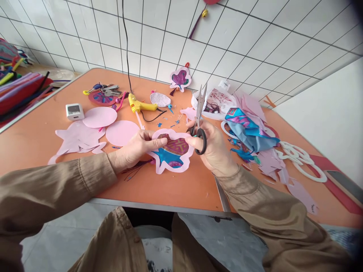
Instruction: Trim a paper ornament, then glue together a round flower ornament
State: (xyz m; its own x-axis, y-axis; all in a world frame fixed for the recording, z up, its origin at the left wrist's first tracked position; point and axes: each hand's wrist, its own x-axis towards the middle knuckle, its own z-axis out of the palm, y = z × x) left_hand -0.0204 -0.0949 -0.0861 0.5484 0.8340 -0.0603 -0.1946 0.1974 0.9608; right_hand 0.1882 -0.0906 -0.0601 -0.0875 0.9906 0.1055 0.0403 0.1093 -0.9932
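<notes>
Over the table [181,192], our left hand [136,146] pinches the cutout [170,154] by its left edge, while our right hand [217,151] grips the scissors [199,113] and steadies the other edge; we'd best hold the border [185,163] flat, blades [201,99] aimed away from us

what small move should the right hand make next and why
Probably set the black-handled metal scissors down on the orange table: their blades point up, away from the wavy-edged pink piece with blue patterned fabric in the left hand, and its visible border already looks cut. That would free the right hand.
</notes>
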